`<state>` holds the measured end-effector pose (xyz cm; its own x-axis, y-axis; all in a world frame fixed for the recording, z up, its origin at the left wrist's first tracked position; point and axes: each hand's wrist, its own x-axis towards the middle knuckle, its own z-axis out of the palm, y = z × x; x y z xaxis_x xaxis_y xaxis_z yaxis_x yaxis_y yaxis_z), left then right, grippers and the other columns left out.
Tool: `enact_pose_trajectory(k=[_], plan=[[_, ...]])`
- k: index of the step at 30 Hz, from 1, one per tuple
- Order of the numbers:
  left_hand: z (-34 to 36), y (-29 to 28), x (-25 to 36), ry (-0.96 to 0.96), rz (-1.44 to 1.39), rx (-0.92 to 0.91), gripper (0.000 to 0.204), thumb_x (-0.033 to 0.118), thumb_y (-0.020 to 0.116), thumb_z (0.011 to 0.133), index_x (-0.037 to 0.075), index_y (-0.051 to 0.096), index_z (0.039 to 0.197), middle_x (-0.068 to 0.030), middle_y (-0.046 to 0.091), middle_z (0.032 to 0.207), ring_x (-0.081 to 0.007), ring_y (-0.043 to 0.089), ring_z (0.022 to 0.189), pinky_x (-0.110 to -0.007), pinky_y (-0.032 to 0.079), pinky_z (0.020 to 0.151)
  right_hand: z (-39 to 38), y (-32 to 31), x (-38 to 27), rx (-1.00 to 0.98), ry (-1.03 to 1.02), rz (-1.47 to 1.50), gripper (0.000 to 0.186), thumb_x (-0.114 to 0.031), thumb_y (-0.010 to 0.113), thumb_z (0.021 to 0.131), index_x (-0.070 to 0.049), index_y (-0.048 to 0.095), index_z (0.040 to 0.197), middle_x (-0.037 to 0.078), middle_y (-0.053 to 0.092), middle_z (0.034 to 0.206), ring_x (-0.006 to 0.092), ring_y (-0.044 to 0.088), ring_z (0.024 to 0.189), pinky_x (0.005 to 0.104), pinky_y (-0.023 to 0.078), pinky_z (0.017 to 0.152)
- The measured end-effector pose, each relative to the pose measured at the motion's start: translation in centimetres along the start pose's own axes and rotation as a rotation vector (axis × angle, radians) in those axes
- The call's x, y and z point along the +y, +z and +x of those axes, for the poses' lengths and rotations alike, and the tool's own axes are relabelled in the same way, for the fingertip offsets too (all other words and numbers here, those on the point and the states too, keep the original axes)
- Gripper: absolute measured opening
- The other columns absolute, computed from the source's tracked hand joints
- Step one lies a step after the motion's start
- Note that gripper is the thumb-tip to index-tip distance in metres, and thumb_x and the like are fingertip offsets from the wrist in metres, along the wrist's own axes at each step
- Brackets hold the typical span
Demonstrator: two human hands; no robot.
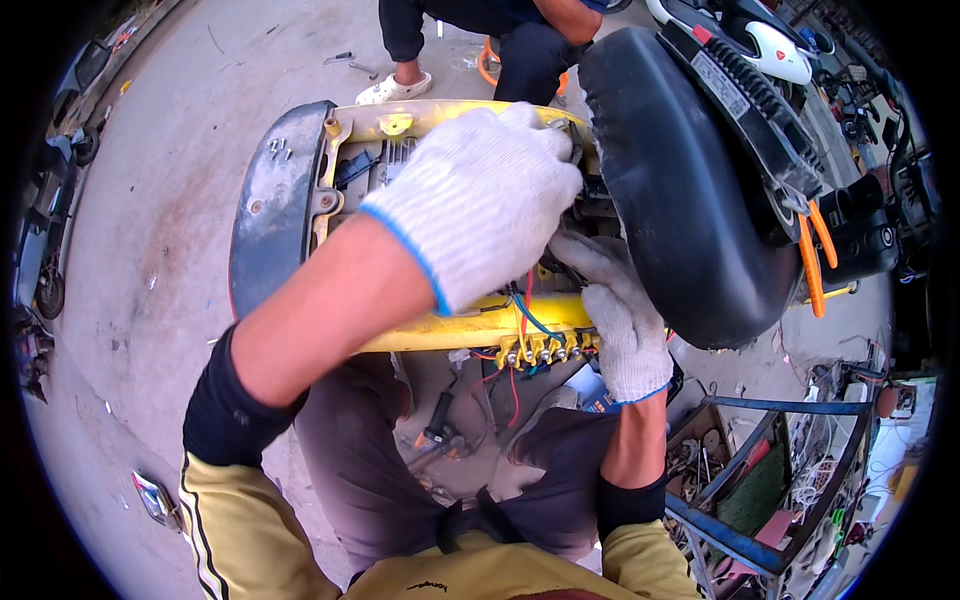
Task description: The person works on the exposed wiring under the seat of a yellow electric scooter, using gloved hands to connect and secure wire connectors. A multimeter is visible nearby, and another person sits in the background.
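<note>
Yellow frame (pixel 455 330), long axis crosswise, dark end (pixel 268 220) leftward; left hand (pixel 485 200), right hand (pixel 628 325): finger hold unclear.

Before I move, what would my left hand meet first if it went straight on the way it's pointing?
Probably the black seat: your left hand points up and right over the yellow body, toward the seat's near edge. Depth is unclear, so it might pass underneath.

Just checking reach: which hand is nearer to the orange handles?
Right. The right hand is left of the orange handles, with the black seat partly between. The left hand is farther left, over the yellow frame.
</note>
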<state>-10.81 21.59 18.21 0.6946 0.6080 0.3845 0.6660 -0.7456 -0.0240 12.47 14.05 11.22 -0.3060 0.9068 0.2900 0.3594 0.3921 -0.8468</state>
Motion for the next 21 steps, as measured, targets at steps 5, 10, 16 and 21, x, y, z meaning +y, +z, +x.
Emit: enact_pose_trajectory(k=[5, 10, 16, 21], plan=[[1.3, 4.3, -3.5, 0.364, -0.018, 0.059, 0.019, 0.021, 0.072, 0.085, 0.012, 0.084, 0.095, -0.0048, 0.076, 0.107, -0.0291, 0.07, 0.115, -0.042, 0.059, 0.096, -0.2, 0.6, -0.1, 0.062, -0.046, -0.034, 0.045, -0.003, 0.049, 0.101, 0.003, 0.073, 0.139, 0.021, 0.072, 0.143, 0.0319, 0.066, 0.135, 0.0433, 0.044, 0.123], [1.8, 4.0, -3.0, 0.341, 0.084, -0.014, 0.021, 0.02, 0.07, 0.088, 0.007, 0.083, 0.098, -0.0115, 0.074, 0.111, -0.0328, 0.068, 0.114, -0.048, 0.059, 0.095, -1.2, 1.6, 1.6, 0.171, -0.006, -0.198, 0.039, -0.005, 0.057, 0.101, 0.0, 0.074, 0.136, 0.016, 0.072, 0.145, 0.0305, 0.065, 0.137, 0.047, 0.046, 0.122], [1.3, 3.2, -4.0, 0.04, -0.077, -0.011, 0.024, 0.018, 0.065, 0.092, 0.002, 0.081, 0.102, -0.0159, 0.074, 0.117, -0.0388, 0.066, 0.118, -0.053, 0.057, 0.1, -1.4, 2.1, 1.6, 0.211, -0.081, -0.382, 0.036, -0.007, 0.062, 0.1, -0.002, 0.074, 0.134, 0.015, 0.073, 0.141, 0.0298, 0.066, 0.132, 0.0481, 0.05, 0.117], [1.4, 4.0, -3.9, 0.108, -0.089, -0.048, 0.026, 0.019, 0.065, 0.094, 0.002, 0.082, 0.106, -0.0162, 0.073, 0.124, -0.0388, 0.066, 0.121, -0.05, 0.056, 0.103, -1.3, 1.6, 0.7, 0.206, 0.068, 0.007, 0.038, -0.019, 0.055, 0.109, 0.004, 0.076, 0.131, 0.02, 0.076, 0.135, 0.0303, 0.069, 0.127, 0.0429, 0.049, 0.115]])
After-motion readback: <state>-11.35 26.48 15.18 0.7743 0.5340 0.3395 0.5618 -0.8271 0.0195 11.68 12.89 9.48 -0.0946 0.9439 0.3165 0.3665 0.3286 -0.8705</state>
